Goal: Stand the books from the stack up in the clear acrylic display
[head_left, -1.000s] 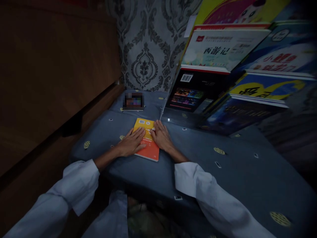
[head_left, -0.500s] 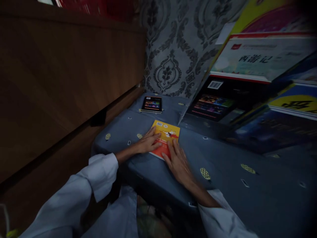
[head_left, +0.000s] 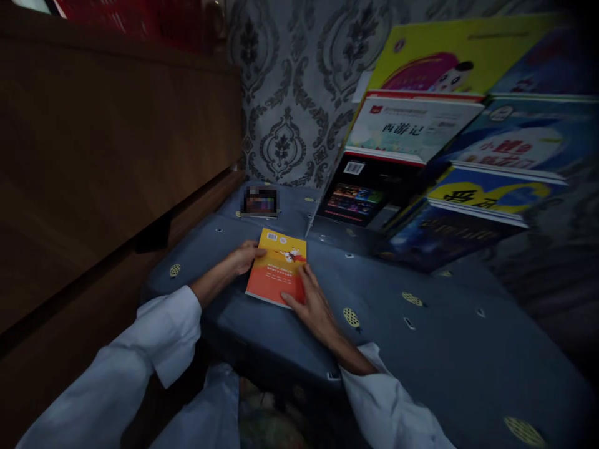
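Observation:
A yellow and orange book [head_left: 278,268], back cover up with a barcode at its top, lies on the dark blue patterned cloth in front of me. My left hand [head_left: 246,257] grips its left edge, thumb on the cover and fingers curled at the side. On the right edge is my right hand [head_left: 311,302], thumb over the lower cover and fingers along the side. Whether any fingers reach underneath is hidden.
A dark book [head_left: 259,201], blurred into blocks, lies farther back on the cloth [head_left: 449,349]. To the right stands a tiered rack holding several books, among them a white book [head_left: 407,128] and a black book [head_left: 355,187]. A wooden cabinet [head_left: 116,137] borders the left; patterned wallpaper [head_left: 281,143] is behind.
My hands have moved from lying flat on the cover out to the book's two edges and now hold it there. The view has turned right, showing more of the rack.

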Available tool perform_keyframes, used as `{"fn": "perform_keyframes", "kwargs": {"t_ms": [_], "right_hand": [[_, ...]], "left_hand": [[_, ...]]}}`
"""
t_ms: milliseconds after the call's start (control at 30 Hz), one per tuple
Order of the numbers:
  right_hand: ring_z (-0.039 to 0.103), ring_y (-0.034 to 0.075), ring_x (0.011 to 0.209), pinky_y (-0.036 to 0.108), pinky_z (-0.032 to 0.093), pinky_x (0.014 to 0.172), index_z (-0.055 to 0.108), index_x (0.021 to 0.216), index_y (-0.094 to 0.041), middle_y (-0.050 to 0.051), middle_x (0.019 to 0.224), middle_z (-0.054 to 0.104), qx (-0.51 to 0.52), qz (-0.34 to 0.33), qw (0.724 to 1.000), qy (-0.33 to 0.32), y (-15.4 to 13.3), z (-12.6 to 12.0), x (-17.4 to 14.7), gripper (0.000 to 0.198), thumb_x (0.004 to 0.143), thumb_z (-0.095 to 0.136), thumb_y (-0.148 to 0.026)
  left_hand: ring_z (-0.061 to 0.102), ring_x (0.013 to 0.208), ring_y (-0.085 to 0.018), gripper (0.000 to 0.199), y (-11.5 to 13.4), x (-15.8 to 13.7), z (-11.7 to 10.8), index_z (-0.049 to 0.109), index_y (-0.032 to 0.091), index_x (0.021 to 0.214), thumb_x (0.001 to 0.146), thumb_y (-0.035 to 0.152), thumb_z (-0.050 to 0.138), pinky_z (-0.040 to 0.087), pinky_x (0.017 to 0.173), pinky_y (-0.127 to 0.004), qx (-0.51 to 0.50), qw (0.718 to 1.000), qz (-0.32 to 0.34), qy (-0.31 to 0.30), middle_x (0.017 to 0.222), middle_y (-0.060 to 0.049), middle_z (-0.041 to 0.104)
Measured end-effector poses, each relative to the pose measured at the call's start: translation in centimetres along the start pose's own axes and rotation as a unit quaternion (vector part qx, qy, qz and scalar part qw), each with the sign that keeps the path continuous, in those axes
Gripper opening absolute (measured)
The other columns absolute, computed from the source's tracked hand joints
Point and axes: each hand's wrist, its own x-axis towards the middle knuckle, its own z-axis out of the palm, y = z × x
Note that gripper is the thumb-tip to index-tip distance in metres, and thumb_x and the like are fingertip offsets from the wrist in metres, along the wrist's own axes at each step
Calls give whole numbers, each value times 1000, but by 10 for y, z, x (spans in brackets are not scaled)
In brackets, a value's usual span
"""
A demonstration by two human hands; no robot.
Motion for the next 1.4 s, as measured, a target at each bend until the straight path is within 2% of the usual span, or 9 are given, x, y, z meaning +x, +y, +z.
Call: {"fn": "perform_keyframes", "kwargs": {"t_ms": [167,300,433,567,667,767,1000,1133,1400], "right_hand": [[39,36,142,58,37,112,35,152,-17,19,157,36,70,31,997,30,9,-8,9,93,76,70,-57],[70,30,94,47,57,81,47,144,-16,17,127,65,180,112,977,4,14,-23,33,96,64,78,-57],[66,20,72,29,51,55,67,115,-14,11,97,75,331,136,929,-93,2,-42,63,65,64,79,-51],[67,20,75,28,52,54,67,108,-18,9,104,74,390,72,918,-24,-14,-56,88,55,64,80,-47],[70,22,83,38,59,73,64,112,-20,8,108,74,343,-8,939,39,-15,-60,96,49,73,74,-48],[69,25,96,43,55,88,65,110,-20,8,111,74,176,-71,980,59,-7,-57,86,35,85,60,-45],[60,28,97,48,42,95,73,104,-22,7,126,71,-97,-93,991,-26,-4,-55,36,26,86,55,-17],[57,28,109,46,41,96,70,117,-23,6,132,67,-195,-123,971,-70,-10,-62,29,41,90,43,-7],[59,26,122,47,43,104,71,116,-22,9,127,69,-119,-182,975,-39,-11,-41,33,32,92,51,-16]], "left_hand": [[74,79,-23,32,1,-8,-3,61,13,89,64,5,79,59,76,-34,-13,1000,-23,-11,84,-8,75],[73,75,-19,41,18,-19,-2,62,13,94,60,13,85,58,69,-28,-19,998,25,-51,89,-8,76],[73,84,-23,53,43,-26,9,60,16,100,58,29,90,58,69,-28,27,991,106,-82,101,-8,75],[70,103,-27,59,70,-32,18,59,18,112,66,43,85,56,84,-35,96,966,210,-113,113,-9,72],[66,113,-28,49,80,-37,13,62,18,113,73,42,79,51,97,-40,190,931,276,-146,115,-8,72],[63,118,-27,34,66,-47,1,66,19,115,84,33,68,48,104,-41,345,867,312,-176,122,-8,70],[40,143,-19,53,-1,-76,-27,49,30,143,94,10,41,26,122,-45,609,703,306,-202,152,-4,48],[43,142,-18,53,-1,-71,-33,46,30,145,96,13,41,30,121,-41,635,677,308,-211,152,-3,47],[36,146,-23,46,2,-27,-21,47,15,143,100,29,39,31,119,-44,700,662,255,-86,155,-13,42]]}}
